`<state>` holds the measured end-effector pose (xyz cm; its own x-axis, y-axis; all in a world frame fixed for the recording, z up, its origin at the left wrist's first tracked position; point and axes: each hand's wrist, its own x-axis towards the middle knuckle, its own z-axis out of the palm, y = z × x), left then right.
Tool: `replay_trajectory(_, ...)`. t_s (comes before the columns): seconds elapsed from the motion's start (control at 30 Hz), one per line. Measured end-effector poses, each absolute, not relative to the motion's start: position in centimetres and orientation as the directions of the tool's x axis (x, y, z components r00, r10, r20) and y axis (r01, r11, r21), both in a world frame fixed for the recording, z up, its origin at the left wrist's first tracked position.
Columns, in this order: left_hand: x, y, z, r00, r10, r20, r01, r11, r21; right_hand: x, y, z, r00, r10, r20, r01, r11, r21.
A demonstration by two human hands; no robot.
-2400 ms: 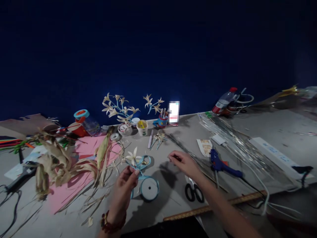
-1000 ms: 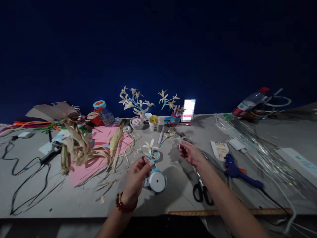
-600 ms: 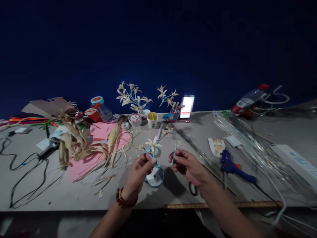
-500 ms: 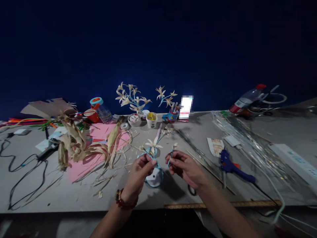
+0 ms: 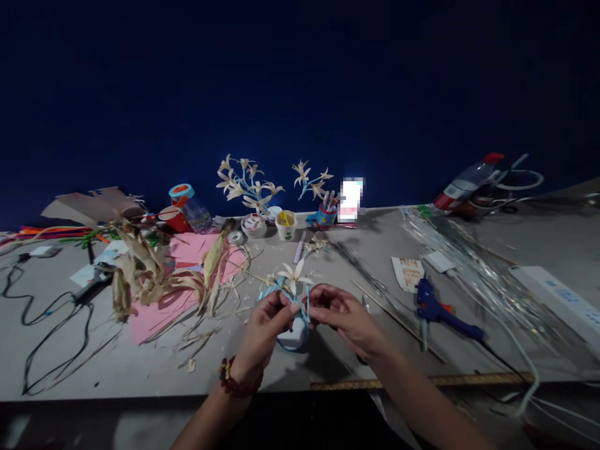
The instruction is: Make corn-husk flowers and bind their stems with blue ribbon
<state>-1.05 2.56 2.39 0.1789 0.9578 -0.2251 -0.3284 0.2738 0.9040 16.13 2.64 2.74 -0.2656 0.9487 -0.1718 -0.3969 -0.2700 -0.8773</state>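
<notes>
My left hand (image 5: 268, 322) pinches the light-blue wrapped stem of a pale, pointed-petal craft flower (image 5: 294, 275). Close on its right, my right hand (image 5: 344, 317) has thumb and fingers closed on a second thin blue stem (image 5: 307, 297), held upright against the first. Where the two stems meet, fingers hide part of them. Below the hands lies a round white thing with a blue edge (image 5: 291, 339), partly covered. More pale flowers (image 5: 315, 245) lie on the table just behind.
Dried corn husks (image 5: 140, 262) and pink paper (image 5: 162, 319) spread over the left side. A blue glue gun (image 5: 438, 312), thin wires (image 5: 370, 275) and a wooden stick (image 5: 398, 322) lie to the right. Cups (image 5: 285, 226), finished flower sprays (image 5: 248, 184) and a lit phone (image 5: 351, 200) stand behind.
My right hand has moved left, bringing its stem up against the one in my left hand. The left hand stays nearly in place.
</notes>
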Motion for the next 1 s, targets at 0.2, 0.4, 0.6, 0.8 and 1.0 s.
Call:
replay_trajectory(0.2, -1.09, 2.71, 2.49, 0.193, 0.955, -0.225, -0.304, 0.276, 0.912, 16.24, 2.86, 3.21, -0.272, 0.949, -0.161, -0.352, -0.253, -0.901)
replay_trajectory(0.4, -1.06, 2.88, 2.49, 0.194, 0.957, -0.216, -0.304, 0.268, 0.914, 16.51, 3.01, 3.23, -0.245, 0.958, -0.146, -0.352, -0.228, -0.908)
replay_trajectory(0.6, -1.04, 2.82, 2.08, 0.210, 0.953, -0.217, -0.280, 0.272, 0.921, 16.34, 2.90, 3.42, -0.226, 0.965, -0.134, -0.322, -0.204, -0.924)
replay_trajectory(0.8, -1.08, 2.82, 2.15, 0.216, 0.954, -0.206, -0.281, 0.263, 0.923, 16.39, 3.01, 3.48, -0.239, 0.964, -0.115, -0.307, -0.188, -0.933)
replay_trajectory(1.0, -1.15, 2.86, 2.30, 0.215, 0.953, -0.214, -0.272, 0.269, 0.924, 16.80, 3.09, 3.33, -0.259, 0.958, -0.122, -0.308, -0.201, -0.930)
